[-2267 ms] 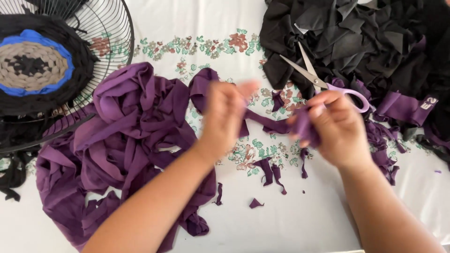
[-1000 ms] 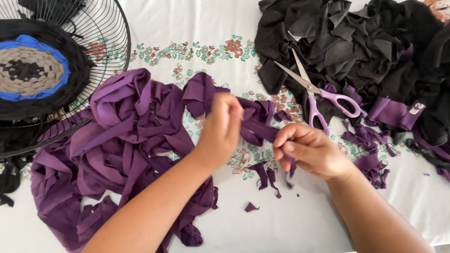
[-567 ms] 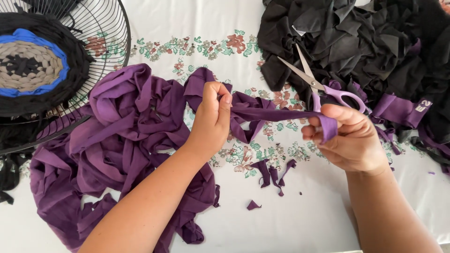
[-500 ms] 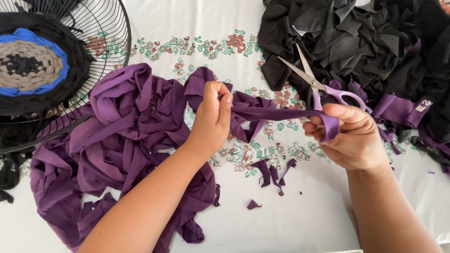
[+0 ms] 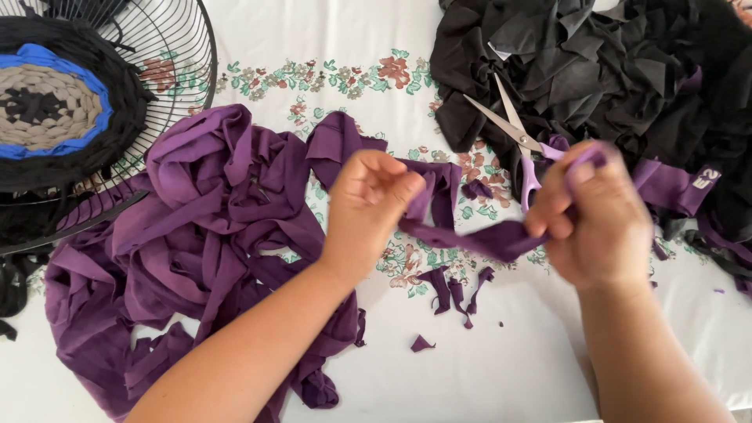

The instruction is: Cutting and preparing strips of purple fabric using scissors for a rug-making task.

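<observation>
Since half a second ago the right hand point(image 5: 599, 215) has lifted and rolled, blurred mid-motion, and the purple fabric strip point(image 5: 478, 235) between the hands now sags instead of running taut. Head view: left hand point(image 5: 372, 200) pinches the strip's near end above the purple strip pile point(image 5: 211, 251), fingers curled; right hand is closed around the other end beside the scissors point(image 5: 513, 133). Looks like strip-stretching in progress; next pull needs a firm grip at both ends.
</observation>
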